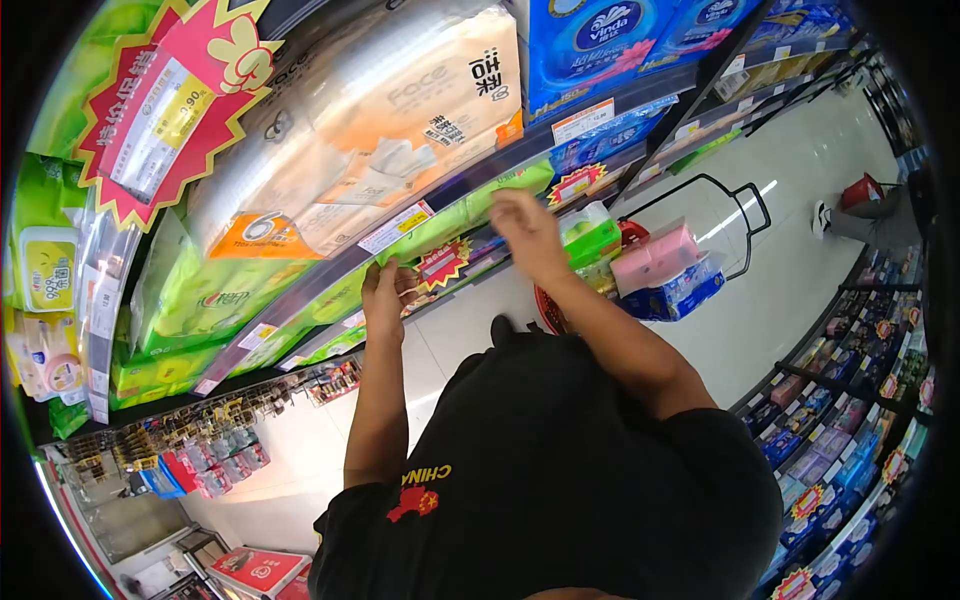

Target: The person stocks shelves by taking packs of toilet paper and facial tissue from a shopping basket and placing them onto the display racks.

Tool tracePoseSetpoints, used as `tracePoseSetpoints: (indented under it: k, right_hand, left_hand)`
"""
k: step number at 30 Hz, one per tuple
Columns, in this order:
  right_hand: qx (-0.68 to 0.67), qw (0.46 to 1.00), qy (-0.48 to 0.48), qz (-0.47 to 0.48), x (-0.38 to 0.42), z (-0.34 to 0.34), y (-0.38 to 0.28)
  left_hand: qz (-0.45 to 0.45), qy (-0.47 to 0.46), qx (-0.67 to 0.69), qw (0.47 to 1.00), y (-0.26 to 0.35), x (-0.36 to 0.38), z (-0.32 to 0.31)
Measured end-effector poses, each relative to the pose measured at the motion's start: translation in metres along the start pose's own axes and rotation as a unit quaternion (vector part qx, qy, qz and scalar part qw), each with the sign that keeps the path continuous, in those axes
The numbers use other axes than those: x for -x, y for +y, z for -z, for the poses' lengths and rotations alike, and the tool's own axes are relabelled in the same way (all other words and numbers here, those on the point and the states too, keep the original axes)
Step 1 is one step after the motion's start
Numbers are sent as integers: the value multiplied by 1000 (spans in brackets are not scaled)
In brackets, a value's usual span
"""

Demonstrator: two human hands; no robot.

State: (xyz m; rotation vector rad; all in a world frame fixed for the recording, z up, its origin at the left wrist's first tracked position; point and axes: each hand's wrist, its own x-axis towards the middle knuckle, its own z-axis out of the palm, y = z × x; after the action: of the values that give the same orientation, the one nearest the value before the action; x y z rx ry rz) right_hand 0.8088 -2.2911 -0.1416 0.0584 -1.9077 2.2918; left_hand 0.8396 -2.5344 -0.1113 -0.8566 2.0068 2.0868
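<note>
My left hand is raised at the shelf edge, fingers bent and touching or nearly touching a green tissue pack on the lower shelf. My right hand is at the right end of the same green pack, its fingers curled inward; whether they grip the pack is hidden. Between my hands hangs a red and yellow starburst tag. Above them, a large orange and white tissue pack stands on the shelf, with a price label on the edge below it.
A basket with a black handle stands on the floor at right, holding a pink pack and a blue pack. Blue Vinda packs fill the upper shelf. A person's leg shows at far right, near more stocked shelves.
</note>
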Motion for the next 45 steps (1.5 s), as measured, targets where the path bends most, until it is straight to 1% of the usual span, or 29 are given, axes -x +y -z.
tracePoseSetpoints:
  k: [1,4,7,10,13,16,19,25,28,31,37,40,45]
  right_hand:
    - [3,999,45,4,-3,15,7]
    - [120,980,159,13,-19,52,17]
    - [243,963,117,27,-32,68,8]
    - [245,965,88,43,-44,67,14]
    - [247,966,68,24,-51,68,15]
    - [194,978,76,-13,-53,68,16]
    - [145,987,70,-22,-48,68,11]
    - [171,982,64,-41,-47,65,-9]
    - [178,981,66,-39,-47,60,-2]
    - [173,982,72,-23,-43,53,-6]
    - [180,981,69,-20,-41,55,4]
    - [163,984,66,-27,-41,56,7]
    - [141,986,65,-62,-47,58,5]
  left_hand:
    - [-3,6,-11,1000,-1,-2,0]
    - [-14,16,-16,1000,-3,-6,-4]
    - [-27,10,-16,999,-2,-7,-12]
    - [-46,5,-17,999,2,-7,-21]
    - [-69,9,-15,997,6,-4,-25]
    - [-75,4,-3,997,6,-2,-24]
    - [-87,-3,6,996,9,2,-22]
    - [-74,-14,3,997,19,7,-21]
    - [-75,-11,2,997,18,9,-21]
    - [-68,-44,-6,997,15,6,-14]
    - [-64,-47,-4,997,13,-2,-11]
    - [-70,-43,10,997,13,-8,-15]
    - [-77,-39,-13,996,24,-20,-21]
